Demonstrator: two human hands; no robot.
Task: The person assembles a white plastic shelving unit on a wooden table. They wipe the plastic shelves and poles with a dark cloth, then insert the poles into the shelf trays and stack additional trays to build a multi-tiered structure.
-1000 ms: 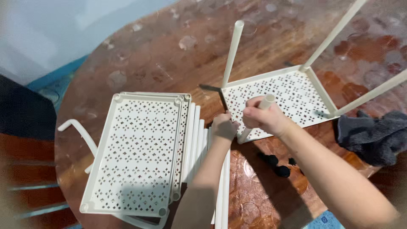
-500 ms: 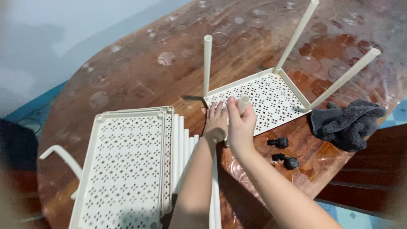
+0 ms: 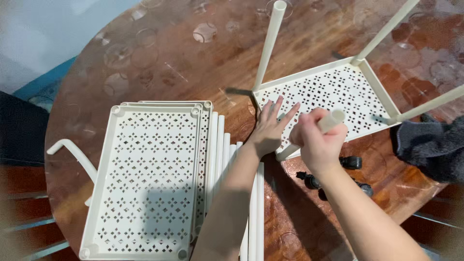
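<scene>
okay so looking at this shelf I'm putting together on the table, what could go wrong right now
The white tube gripped in your right hand leans at an angle from the tray's near corner; forcing it like that might jam or crack the socket.

Your left hand lies flat on the perforated tray right beside that corner, so a slip could pinch fingers.

The black caster wheels sit loose near the table edge, under your right forearm; a nudge could roll them off.

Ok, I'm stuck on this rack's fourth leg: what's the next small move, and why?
Probably press the cream tube straight down into the near corner of the perforated shelf. The right hand grips it tilted at that corner, the left hand lies flat on the shelf, and three other tubes already stand.
</scene>
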